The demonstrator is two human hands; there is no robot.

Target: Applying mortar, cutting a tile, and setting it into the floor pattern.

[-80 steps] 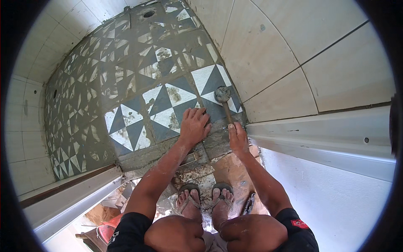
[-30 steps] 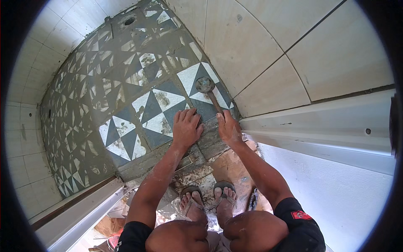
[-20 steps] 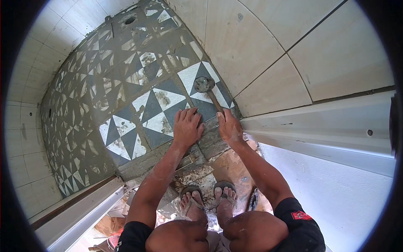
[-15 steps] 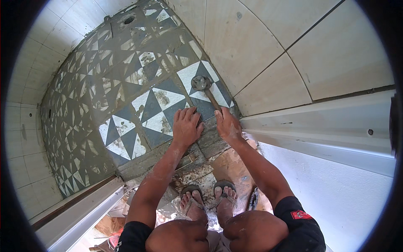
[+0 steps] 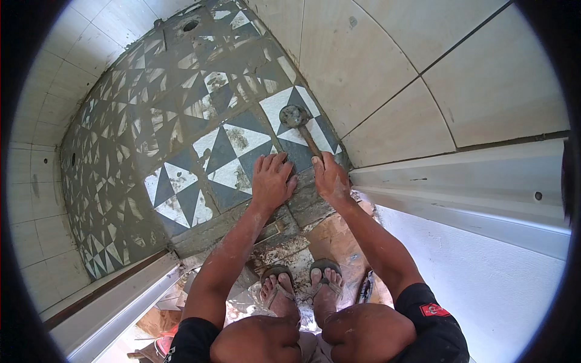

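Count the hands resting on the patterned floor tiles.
2. The left hand lies flat on a blue-and-white tile; the right hand grips the mallet handle beside it.

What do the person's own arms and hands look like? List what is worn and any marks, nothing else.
Both forearms are bare, with no gloves, watch or rings visible. The left hand and right hand are dusted with pale grey mortar smears, which run up the forearms. Black short sleeves cover the upper arms; the right sleeve bears a small red patch.
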